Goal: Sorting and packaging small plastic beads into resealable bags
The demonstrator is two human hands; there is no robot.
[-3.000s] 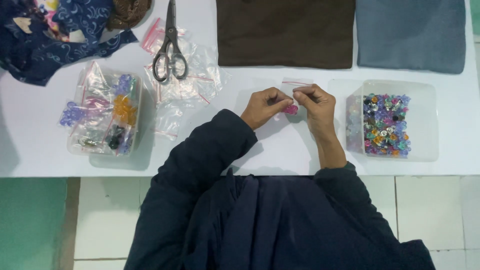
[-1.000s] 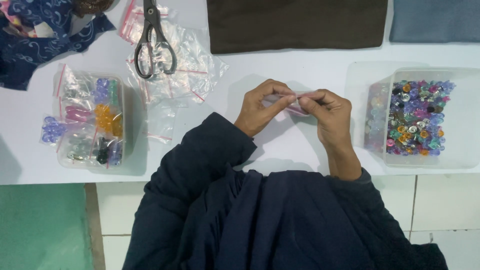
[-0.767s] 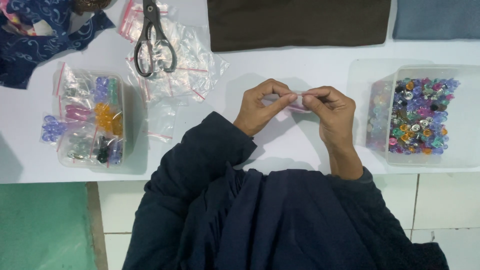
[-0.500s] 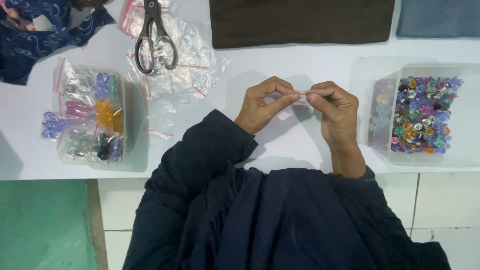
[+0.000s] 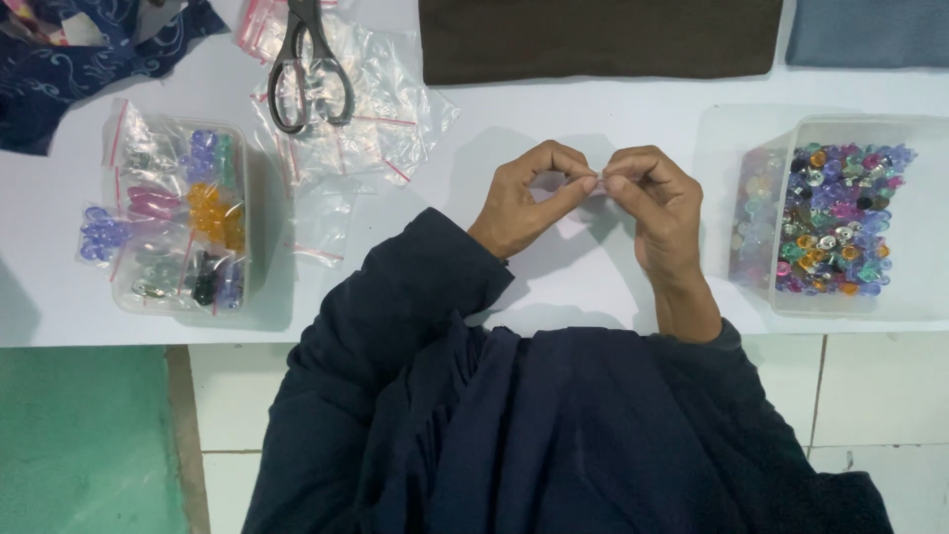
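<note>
While left hand (image 5: pixel 522 203) and right hand (image 5: pixel 654 203) meet fingertip to fingertip — both pinched on small clear bag (image 5: pixel 600 184) — bead tray (image 5: pixel 919 213) sits right.

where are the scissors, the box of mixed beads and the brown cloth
scissors (image 5: pixel 306 69), head view, on the blades just above the handle loops
box of mixed beads (image 5: pixel 924 218), head view, on its bare right side
brown cloth (image 5: pixel 603 40), head view, on its middle

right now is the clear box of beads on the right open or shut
Open. The clear box shows no lid, and the mixed coloured beads lie uncovered inside it, filling only its left part.
</note>
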